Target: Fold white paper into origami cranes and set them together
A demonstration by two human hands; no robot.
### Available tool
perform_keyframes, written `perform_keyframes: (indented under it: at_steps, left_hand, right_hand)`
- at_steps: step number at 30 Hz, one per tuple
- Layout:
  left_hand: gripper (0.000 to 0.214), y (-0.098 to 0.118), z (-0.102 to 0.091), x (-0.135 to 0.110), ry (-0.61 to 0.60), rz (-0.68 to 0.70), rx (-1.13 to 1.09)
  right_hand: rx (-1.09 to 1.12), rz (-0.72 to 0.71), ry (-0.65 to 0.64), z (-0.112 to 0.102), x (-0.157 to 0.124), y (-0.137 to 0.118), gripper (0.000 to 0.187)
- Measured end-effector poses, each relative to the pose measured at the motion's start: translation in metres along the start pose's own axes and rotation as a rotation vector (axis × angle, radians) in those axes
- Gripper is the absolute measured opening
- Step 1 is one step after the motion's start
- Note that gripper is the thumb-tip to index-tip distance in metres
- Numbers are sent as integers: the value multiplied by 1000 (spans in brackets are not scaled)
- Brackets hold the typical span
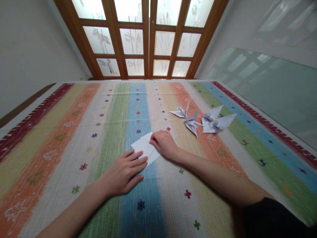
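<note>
A folded sheet of white paper [143, 142] lies flat on the striped tablecloth, over the blue band. My left hand [127, 172] rests palm down with its fingers spread, the fingertips on the near left part of the paper. At the paper's right side, my right hand [164, 143] has its fingers curled together on the edge. Whether it pinches the sheet or only presses on it is partly hidden by the fingers. Creases show between the two hands.
To the right lie folded paper cranes: a small one [182, 112], another [192, 123] touching or close to it, and a larger one [218, 121]. The striped tablecloth [74, 138] covers the table. Beyond the far edge stand wooden doors [148, 43] with frosted panes.
</note>
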State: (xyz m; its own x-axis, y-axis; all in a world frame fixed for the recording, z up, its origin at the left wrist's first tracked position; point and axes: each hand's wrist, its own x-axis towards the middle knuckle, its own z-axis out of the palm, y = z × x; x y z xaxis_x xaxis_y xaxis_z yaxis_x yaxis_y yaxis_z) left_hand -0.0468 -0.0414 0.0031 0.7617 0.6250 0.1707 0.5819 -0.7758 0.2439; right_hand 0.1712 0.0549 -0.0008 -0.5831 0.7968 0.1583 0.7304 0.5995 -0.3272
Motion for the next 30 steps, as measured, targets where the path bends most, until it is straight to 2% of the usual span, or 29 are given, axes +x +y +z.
perform_keyframes:
  at_steps: [3, 6, 9, 10, 13, 16, 20, 23, 25, 29, 30]
  left_hand:
    - [42, 2, -3, -1, 10, 32, -25]
    - [31, 1, -1, 7, 79, 29, -88]
    - [31, -5, 4, 23, 198, -88, -189]
    - [33, -6, 6, 29, 202, -138, -195]
    - [34, -8, 10, 43, 148, -215, -131]
    - [23, -7, 12, 48, 108, -241, -49]
    - [19, -4, 15, 45, 89, -265, 31]
    - [27, -4, 18, 43, 40, -261, 80]
    - [34, -4, 19, 42, 4, -261, 103]
    - [42, -5, 18, 40, -16, -244, 132]
    - [43, -5, 18, 39, -17, -236, 136]
  right_hand:
    - [15, 13, -2, 0, 1, 0, 12]
    - [7, 34, -4, 0, 0, -2, 12]
    - [-59, 41, 25, 2, -1, -5, 14]
    - [-97, 47, 41, 2, -2, -6, 15]
    - [-214, 80, 69, 2, -3, -8, 19]
    - [-274, 115, 75, 1, -3, -5, 23]
    - [-268, 157, 94, -4, -2, 7, 24]
    - [-193, 173, 114, -9, -7, 17, 20]
    - [-124, 110, 143, -12, -16, 20, 20]
    - [-107, -279, 150, -11, -41, 16, 26]
    - [-112, -338, 144, -10, -46, 14, 28]
